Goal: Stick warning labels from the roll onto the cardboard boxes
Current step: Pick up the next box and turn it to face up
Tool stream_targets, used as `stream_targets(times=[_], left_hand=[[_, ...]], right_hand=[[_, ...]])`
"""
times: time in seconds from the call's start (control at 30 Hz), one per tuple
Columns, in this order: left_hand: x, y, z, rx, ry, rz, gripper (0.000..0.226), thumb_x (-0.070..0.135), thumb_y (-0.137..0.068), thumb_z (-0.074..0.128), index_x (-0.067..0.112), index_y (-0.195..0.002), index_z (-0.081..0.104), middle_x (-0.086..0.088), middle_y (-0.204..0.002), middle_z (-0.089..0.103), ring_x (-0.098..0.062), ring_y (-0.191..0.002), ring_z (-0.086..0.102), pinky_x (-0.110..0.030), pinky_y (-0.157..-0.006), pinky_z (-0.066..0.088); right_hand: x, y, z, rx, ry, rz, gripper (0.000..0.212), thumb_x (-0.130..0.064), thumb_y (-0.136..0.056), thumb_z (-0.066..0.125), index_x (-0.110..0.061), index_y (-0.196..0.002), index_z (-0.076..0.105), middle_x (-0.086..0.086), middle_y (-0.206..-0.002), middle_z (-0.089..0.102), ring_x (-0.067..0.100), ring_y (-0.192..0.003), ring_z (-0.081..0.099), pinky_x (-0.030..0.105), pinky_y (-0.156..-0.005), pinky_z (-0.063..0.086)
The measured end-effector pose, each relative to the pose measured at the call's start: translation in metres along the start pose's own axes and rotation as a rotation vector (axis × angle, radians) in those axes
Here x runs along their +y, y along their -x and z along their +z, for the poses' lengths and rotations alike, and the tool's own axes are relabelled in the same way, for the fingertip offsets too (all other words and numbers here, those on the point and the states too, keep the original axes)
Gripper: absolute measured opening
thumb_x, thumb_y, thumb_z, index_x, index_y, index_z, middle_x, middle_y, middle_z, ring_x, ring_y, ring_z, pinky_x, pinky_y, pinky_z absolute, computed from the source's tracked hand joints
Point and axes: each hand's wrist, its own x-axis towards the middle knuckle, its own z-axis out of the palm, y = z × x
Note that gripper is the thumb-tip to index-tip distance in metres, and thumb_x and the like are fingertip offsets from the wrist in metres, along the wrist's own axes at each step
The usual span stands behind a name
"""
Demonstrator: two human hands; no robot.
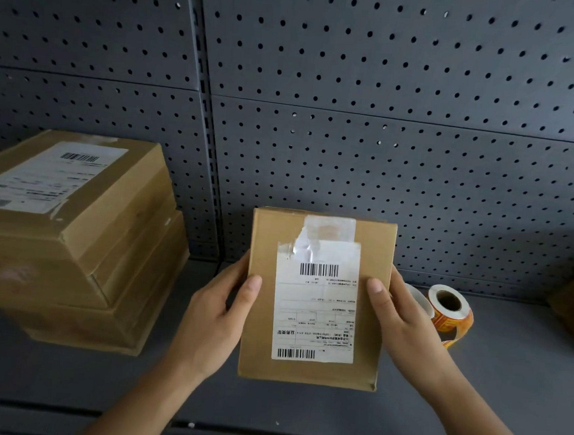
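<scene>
A stack of cardboard boxes (71, 234) sits at the left of the grey shelf (507, 372). The left hand (212, 324) and right hand (404, 326) grip a brown box (317, 298) by its sides, white shipping label (316, 309) up. The orange label roll (450, 311) lies just right.

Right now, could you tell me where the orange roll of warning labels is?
The orange roll of warning labels lies on the grey shelf, just beyond the right hand holding the cardboard box.
</scene>
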Motion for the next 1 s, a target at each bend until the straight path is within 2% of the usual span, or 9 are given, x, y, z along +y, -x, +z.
stream_targets(times=[0.1, 0.27, 0.43, 0.5, 0.63, 0.77, 0.9, 1.0], left_hand=[[0.007, -0.003, -0.004, -0.048, 0.058, -0.049, 0.039, 0.05, -0.101, 0.043, 0.045, -0.137, 0.058, 0.028, -0.126, 0.067, 0.007, -0.12, 0.06, -0.03, -0.102, 0.048], [0.009, -0.01, -0.006, -0.091, 0.087, -0.147, 0.034, 0.047, -0.101, 0.045, 0.047, -0.13, 0.063, 0.03, -0.12, 0.07, 0.01, -0.115, 0.062, -0.026, -0.102, 0.047], [0.006, -0.015, -0.008, -0.068, 0.051, -0.219, 0.036, 0.056, -0.099, 0.045, 0.045, -0.123, 0.069, 0.029, -0.111, 0.073, 0.009, -0.107, 0.066, -0.025, -0.099, 0.049], [0.004, -0.016, -0.008, -0.063, 0.026, -0.241, 0.038, 0.059, -0.098, 0.045, 0.044, -0.122, 0.07, 0.029, -0.108, 0.073, 0.009, -0.105, 0.066, -0.024, -0.097, 0.05], [0.001, -0.018, -0.006, -0.06, -0.035, -0.27, 0.044, 0.065, -0.094, 0.043, 0.043, -0.12, 0.071, 0.03, -0.104, 0.074, 0.009, -0.101, 0.067, -0.021, -0.092, 0.051], [-0.003, -0.02, -0.003, -0.075, -0.07, -0.297, 0.041, 0.065, -0.096, 0.042, 0.043, -0.113, 0.073, 0.029, -0.099, 0.075, 0.006, -0.097, 0.069, -0.022, -0.088, 0.053], [-0.005, -0.021, -0.001, -0.094, -0.105, -0.319, 0.042, 0.065, -0.097, 0.039, 0.043, -0.108, 0.073, 0.026, -0.095, 0.076, 0.005, -0.093, 0.07, -0.018, -0.08, 0.053], [-0.008, -0.023, 0.001, -0.093, -0.12, -0.34, 0.042, 0.068, -0.095, 0.039, 0.044, -0.098, 0.073, 0.023, -0.09, 0.077, 0.002, -0.09, 0.071, -0.023, -0.081, 0.056]], right_hand=[[-0.001, -0.004, -0.005, 0.017, 0.03, 0.063, 0.049, -0.06, -0.094, 0.041, -0.05, -0.141, 0.046, -0.03, -0.117, 0.068, -0.012, -0.109, 0.062, 0.022, -0.095, 0.047], [-0.003, -0.005, -0.009, 0.015, 0.041, 0.153, 0.04, -0.064, -0.091, 0.042, -0.053, -0.126, 0.058, -0.027, -0.11, 0.072, -0.007, -0.103, 0.067, 0.025, -0.091, 0.05], [0.001, -0.007, -0.011, 0.038, 0.048, 0.234, 0.029, -0.062, -0.095, 0.045, -0.052, -0.114, 0.065, -0.028, -0.106, 0.073, -0.004, -0.102, 0.068, 0.027, -0.09, 0.052], [0.002, -0.009, -0.011, 0.039, 0.048, 0.259, 0.031, -0.061, -0.095, 0.046, -0.048, -0.116, 0.065, -0.026, -0.105, 0.073, -0.003, -0.102, 0.068, 0.027, -0.088, 0.053], [0.001, -0.009, -0.009, 0.036, 0.047, 0.303, 0.03, -0.057, -0.098, 0.045, -0.046, -0.121, 0.061, -0.025, -0.105, 0.071, -0.003, -0.098, 0.066, 0.019, -0.073, 0.05], [0.001, -0.01, -0.007, 0.013, 0.049, 0.36, 0.026, -0.057, -0.099, 0.044, -0.046, -0.119, 0.057, -0.024, -0.104, 0.069, -0.003, -0.094, 0.065, 0.016, -0.067, 0.048], [0.005, -0.012, -0.004, 0.009, 0.082, 0.384, 0.035, -0.06, -0.098, 0.045, -0.044, -0.124, 0.062, -0.02, -0.106, 0.073, 0.003, -0.1, 0.068, 0.023, -0.075, 0.052], [0.009, -0.015, -0.002, 0.004, 0.082, 0.392, 0.039, -0.061, -0.098, 0.045, -0.042, -0.128, 0.062, -0.016, -0.11, 0.073, 0.006, -0.103, 0.068, 0.026, -0.079, 0.053]])
